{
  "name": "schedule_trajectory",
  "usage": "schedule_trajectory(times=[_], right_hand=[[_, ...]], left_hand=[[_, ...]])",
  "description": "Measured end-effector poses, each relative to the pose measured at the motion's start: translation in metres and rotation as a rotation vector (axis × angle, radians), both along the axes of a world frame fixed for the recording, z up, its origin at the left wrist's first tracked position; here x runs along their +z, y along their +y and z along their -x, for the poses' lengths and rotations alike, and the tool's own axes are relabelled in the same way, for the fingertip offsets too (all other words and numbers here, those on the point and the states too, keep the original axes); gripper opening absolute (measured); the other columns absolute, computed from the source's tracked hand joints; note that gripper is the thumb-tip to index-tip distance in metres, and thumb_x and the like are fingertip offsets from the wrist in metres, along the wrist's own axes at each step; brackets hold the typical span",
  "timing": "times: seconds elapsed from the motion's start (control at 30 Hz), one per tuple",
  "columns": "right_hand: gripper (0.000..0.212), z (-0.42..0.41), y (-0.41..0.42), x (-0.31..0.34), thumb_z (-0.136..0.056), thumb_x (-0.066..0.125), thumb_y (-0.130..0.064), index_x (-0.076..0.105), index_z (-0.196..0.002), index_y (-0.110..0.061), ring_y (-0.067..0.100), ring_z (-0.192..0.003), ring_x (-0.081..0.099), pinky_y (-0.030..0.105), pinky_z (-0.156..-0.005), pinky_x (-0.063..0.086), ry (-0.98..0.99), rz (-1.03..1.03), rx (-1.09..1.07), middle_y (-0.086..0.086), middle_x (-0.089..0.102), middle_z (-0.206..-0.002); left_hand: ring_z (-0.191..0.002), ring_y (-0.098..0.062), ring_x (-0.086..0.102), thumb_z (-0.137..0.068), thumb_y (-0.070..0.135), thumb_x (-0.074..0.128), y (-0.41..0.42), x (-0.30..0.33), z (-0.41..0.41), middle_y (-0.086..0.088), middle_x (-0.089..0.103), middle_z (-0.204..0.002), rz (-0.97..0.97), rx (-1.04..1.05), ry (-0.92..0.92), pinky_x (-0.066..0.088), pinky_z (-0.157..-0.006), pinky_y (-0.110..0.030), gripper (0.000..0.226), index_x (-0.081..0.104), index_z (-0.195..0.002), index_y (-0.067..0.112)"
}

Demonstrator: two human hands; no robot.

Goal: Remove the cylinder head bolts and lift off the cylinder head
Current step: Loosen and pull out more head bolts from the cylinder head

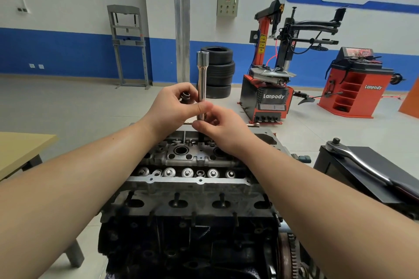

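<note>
1. Cylinder head point(195, 161) sits on top of the dark engine block point(188, 240) in the middle of the view, valve gear and spark plug wells exposed, not yet lifted off.
2. Above its far edge the left hand point(174, 106) is curled around the lower part of a long chrome socket extension point(201, 84), holding it upright; it also seems to keep dark bolts point(186, 95) tucked in the same hand, likely ones already taken out.
3. Right hand point(224, 130) pinches the bottom end of the extension with curled fingers; what sits at its tip is hidden by the fingers, so whether a bolt is being pulled from the tool I cannot tell.
4. Holding the tool vertical over the head probably keeps it in line with a deep bolt bore.
5. A ratchet wrench point(360, 163) lies apart on a black stand point(376, 179) to the right, within reach.
6. A wooden desk point(20, 149) shows at the left edge.
7. Behind, on a grey tiled floor: stacked tyres point(218, 72), an orange tyre changer point(269, 88), a wheel balancer point(356, 84) and a grey shop press point(128, 45) against a blue-and-white wall.
</note>
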State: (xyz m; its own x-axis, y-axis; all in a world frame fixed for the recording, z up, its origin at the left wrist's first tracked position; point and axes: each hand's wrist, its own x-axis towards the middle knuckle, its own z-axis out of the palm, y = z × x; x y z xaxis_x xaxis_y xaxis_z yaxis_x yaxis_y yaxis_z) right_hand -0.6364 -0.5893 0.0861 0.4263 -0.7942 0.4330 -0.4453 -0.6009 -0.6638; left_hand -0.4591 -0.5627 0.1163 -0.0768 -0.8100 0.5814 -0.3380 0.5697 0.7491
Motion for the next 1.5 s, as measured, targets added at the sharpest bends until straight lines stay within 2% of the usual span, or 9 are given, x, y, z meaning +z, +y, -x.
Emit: schedule_trajectory(times=[0.23,0.33,0.43,0.6,0.7,0.93,1.13,1.3,1.5], right_hand=[[0.011,0.0019,0.0030,0.0025,-0.103,0.061,-0.032,0.069,-0.101,-0.025,0.021,-0.098,0.071,0.050,-0.093,0.057,-0.037,-0.072,0.079,-0.002,0.076,-0.099],[0.022,-0.0005,0.0029,0.0017,-0.094,0.064,-0.047,0.068,-0.092,-0.025,0.010,-0.075,0.064,0.038,-0.075,0.052,-0.049,-0.073,0.073,-0.016,0.069,-0.077],[0.031,0.0001,-0.0005,-0.0017,-0.089,0.073,-0.055,0.059,-0.083,-0.028,0.003,-0.062,0.052,0.028,-0.065,0.040,-0.032,-0.030,-0.009,-0.018,0.056,-0.064],[0.015,0.0034,0.0008,0.0005,-0.101,0.066,-0.035,0.064,-0.086,-0.032,0.001,-0.079,0.066,0.035,-0.074,0.051,-0.018,-0.027,0.024,-0.021,0.072,-0.083],[0.015,0.0024,0.0037,0.0031,-0.100,0.064,-0.034,0.073,-0.099,-0.022,0.021,-0.093,0.072,0.044,-0.086,0.057,-0.064,-0.080,0.055,-0.003,0.077,-0.095],[0.024,0.0039,0.0019,0.0014,-0.092,0.076,-0.046,0.059,-0.084,-0.031,0.000,-0.061,0.053,0.025,-0.064,0.042,-0.055,-0.036,-0.007,-0.026,0.058,-0.064],[0.016,0.0025,0.0075,0.0037,-0.105,0.060,-0.032,0.071,-0.105,-0.021,0.022,-0.098,0.072,0.049,-0.093,0.057,-0.041,-0.079,0.062,-0.002,0.077,-0.100],[0.027,0.0011,0.0037,0.0002,-0.088,0.071,-0.059,0.064,-0.095,-0.034,0.004,-0.077,0.063,0.027,-0.071,0.046,-0.037,-0.030,-0.006,-0.016,0.066,-0.083],[0.022,0.0031,0.0023,-0.0005,-0.099,0.067,-0.037,0.059,-0.079,-0.036,-0.006,-0.064,0.057,0.028,-0.063,0.041,-0.006,0.039,0.017,-0.029,0.062,-0.068]], left_hand=[[-0.051,-0.017,0.039,-0.102,0.016,0.066,-0.0002,-0.0011,-0.0030,-0.001,0.054,-0.061,-0.118,-0.111,0.036,0.032,-0.047,-0.028,0.017,0.076,-0.116,0.014],[-0.059,-0.017,0.058,-0.095,0.018,0.076,0.0038,0.0007,-0.0001,-0.008,0.069,-0.072,-0.048,-0.088,0.016,0.047,-0.055,-0.023,0.018,0.071,-0.101,0.001],[-0.073,-0.038,0.058,-0.087,0.022,0.085,0.0028,0.0007,-0.0001,-0.027,0.064,-0.083,-0.007,-0.033,0.012,0.053,-0.070,-0.048,0.034,0.063,-0.094,-0.003],[-0.048,-0.013,0.038,-0.101,0.016,0.067,-0.0011,-0.0013,-0.0029,0.011,0.055,-0.063,-0.093,-0.147,0.085,0.031,-0.044,-0.027,0.019,0.074,-0.118,0.012],[-0.051,-0.003,0.048,-0.099,0.012,0.069,-0.0004,-0.0012,-0.0030,0.011,0.063,-0.069,-0.042,-0.070,0.027,0.040,-0.050,-0.013,0.018,0.076,-0.116,0.014],[-0.062,-0.013,0.055,-0.087,0.020,0.085,0.0014,0.0004,-0.0019,-0.003,0.063,-0.074,-0.017,-0.039,0.034,0.047,-0.057,-0.023,0.026,0.067,-0.094,0.002],[-0.046,-0.013,0.034,-0.105,0.016,0.061,-0.0002,0.0001,-0.0029,0.002,0.050,-0.062,-0.138,-0.170,0.099,0.029,-0.042,-0.025,0.021,0.070,-0.122,0.011],[-0.053,-0.004,0.052,-0.093,0.019,0.079,-0.0004,0.0006,-0.0010,0.001,0.063,-0.069,-0.017,-0.045,0.046,0.043,-0.053,-0.013,0.022,0.069,-0.094,0.000],[-0.050,-0.019,0.032,-0.099,0.024,0.071,0.0003,0.0004,-0.0026,-0.010,0.042,-0.062,-0.139,-0.179,0.095,0.022,-0.046,-0.034,0.017,0.076,-0.110,0.013]])
